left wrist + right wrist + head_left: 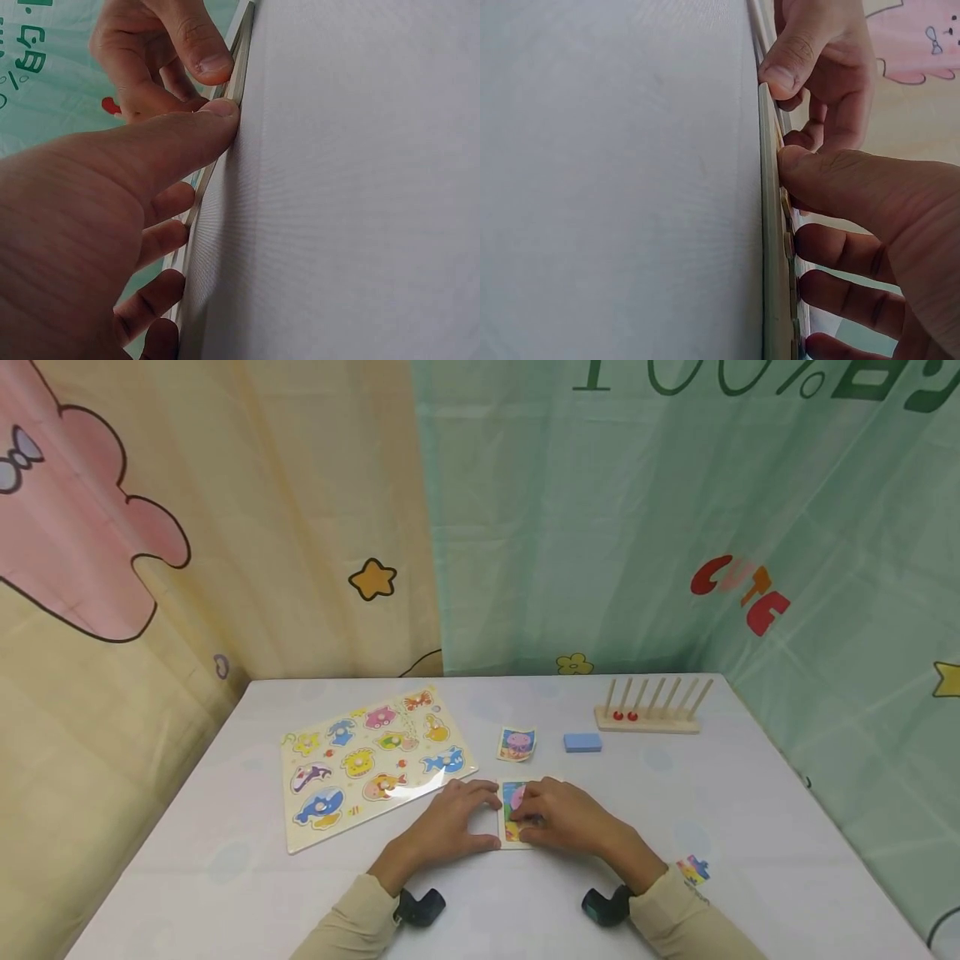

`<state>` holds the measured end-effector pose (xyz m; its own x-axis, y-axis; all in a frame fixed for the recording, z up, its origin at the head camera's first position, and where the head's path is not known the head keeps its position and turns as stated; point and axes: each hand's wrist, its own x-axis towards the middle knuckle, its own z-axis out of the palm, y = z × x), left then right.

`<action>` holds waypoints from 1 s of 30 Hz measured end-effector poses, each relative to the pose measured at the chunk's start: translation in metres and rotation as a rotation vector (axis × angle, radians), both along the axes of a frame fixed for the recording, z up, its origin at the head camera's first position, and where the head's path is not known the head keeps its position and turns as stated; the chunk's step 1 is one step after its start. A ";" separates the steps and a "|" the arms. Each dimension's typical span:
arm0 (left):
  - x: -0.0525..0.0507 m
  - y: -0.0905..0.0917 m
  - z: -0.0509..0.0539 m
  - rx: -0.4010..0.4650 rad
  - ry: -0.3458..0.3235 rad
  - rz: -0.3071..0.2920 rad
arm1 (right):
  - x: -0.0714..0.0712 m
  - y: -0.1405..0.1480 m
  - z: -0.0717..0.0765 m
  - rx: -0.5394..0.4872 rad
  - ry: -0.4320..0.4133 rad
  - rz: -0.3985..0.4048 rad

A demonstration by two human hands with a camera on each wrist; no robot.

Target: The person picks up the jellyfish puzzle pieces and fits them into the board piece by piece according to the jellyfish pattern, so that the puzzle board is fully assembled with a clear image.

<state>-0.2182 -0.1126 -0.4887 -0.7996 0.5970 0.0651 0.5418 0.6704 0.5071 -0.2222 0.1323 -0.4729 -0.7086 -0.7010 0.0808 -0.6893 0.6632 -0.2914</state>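
Observation:
A small picture jigsaw [513,835] in a pale tray lies flat between both hands, pink, blue and yellow on its face. My left hand [450,820] holds the tray at its left side, thumb near the front corner and fingers along the edge. Over the right half of the picture, my right hand [566,817] bends its thumb and fingertips down on a jigsaw piece that they mostly hide. The right wrist view shows the tray [771,240] edge-on, with pieces standing slightly proud of it. A loose jigsaw piece [693,869] lies by the right forearm.
A large animal knob-free puzzle board [341,793] lies to the left. Behind the hands are a small picture card [517,744] and a blue block [582,742]. A wooden peg rack [648,723] with two red beads stands at the back right. Curtains hang around the table.

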 end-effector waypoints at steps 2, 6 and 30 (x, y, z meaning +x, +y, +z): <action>0.000 0.000 0.000 0.002 0.001 -0.002 | 0.001 0.001 0.001 -0.004 -0.018 0.004; 0.000 0.000 -0.001 -0.003 0.011 -0.008 | 0.001 0.007 0.008 -0.062 -0.083 0.015; 0.001 -0.001 -0.003 0.016 0.026 -0.012 | 0.086 0.178 -0.015 -0.233 0.082 -0.254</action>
